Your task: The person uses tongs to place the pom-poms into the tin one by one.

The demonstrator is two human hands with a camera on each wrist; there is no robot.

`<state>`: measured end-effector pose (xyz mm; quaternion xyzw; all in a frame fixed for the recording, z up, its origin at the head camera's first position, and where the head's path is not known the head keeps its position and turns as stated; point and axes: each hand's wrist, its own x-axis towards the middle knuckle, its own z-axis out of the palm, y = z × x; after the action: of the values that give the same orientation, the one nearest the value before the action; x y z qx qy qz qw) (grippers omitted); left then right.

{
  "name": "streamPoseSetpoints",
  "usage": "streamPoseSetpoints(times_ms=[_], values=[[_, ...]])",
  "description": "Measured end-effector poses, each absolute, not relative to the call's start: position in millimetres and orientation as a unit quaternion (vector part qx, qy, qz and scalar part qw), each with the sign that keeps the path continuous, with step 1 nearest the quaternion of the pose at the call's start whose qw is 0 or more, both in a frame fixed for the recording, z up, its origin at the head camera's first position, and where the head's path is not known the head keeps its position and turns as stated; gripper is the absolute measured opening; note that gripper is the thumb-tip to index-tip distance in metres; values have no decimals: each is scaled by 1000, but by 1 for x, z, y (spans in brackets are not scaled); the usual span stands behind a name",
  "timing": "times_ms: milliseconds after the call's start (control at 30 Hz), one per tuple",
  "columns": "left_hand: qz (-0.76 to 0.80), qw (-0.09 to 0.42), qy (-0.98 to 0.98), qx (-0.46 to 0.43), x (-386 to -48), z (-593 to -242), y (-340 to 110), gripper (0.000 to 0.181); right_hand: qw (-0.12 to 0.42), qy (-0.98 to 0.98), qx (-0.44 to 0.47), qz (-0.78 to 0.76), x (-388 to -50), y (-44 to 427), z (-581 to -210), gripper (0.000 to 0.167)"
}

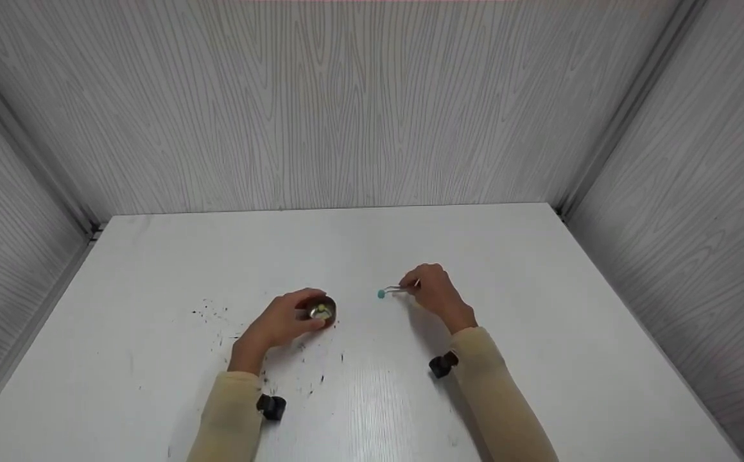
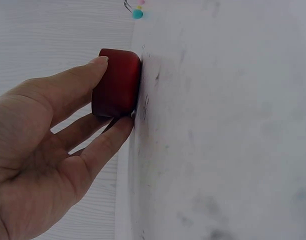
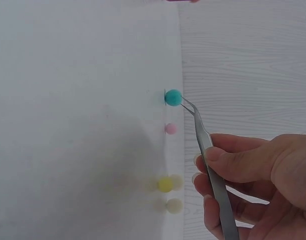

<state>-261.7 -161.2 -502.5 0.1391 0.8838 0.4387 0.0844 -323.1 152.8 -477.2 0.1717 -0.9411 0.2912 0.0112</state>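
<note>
My left hand (image 1: 288, 317) holds a small round bowl (image 2: 117, 82) by its sides, thumb on one side and fingers on the other. The bowl is dark red outside and shiny within; in the head view a yellowish ball (image 1: 321, 308) lies inside it. To the right, my right hand (image 1: 434, 292) pinches bent-tip metal tweezers (image 3: 213, 175). Their slightly spread tips meet the edge of a small teal ball (image 3: 173, 97); whether they grip it I cannot tell. A pink ball (image 3: 171, 128), a yellow ball (image 3: 165, 184) and pale balls (image 3: 174, 205) sit near the tweezers.
The white tabletop (image 1: 372, 385) has dark specks and smudges, mostly around my left hand. Grey wood-grain panels (image 1: 320, 102) rise at the back and both sides. A small black camera is strapped to each sleeve (image 1: 493, 391).
</note>
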Motion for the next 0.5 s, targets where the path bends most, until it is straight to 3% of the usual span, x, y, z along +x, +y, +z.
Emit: streamPoseSetpoints(times_ms=[500], values=[[433,74,884,156,-261,-502,-163,53,20,-943,171,286,-323,150,-479,20]])
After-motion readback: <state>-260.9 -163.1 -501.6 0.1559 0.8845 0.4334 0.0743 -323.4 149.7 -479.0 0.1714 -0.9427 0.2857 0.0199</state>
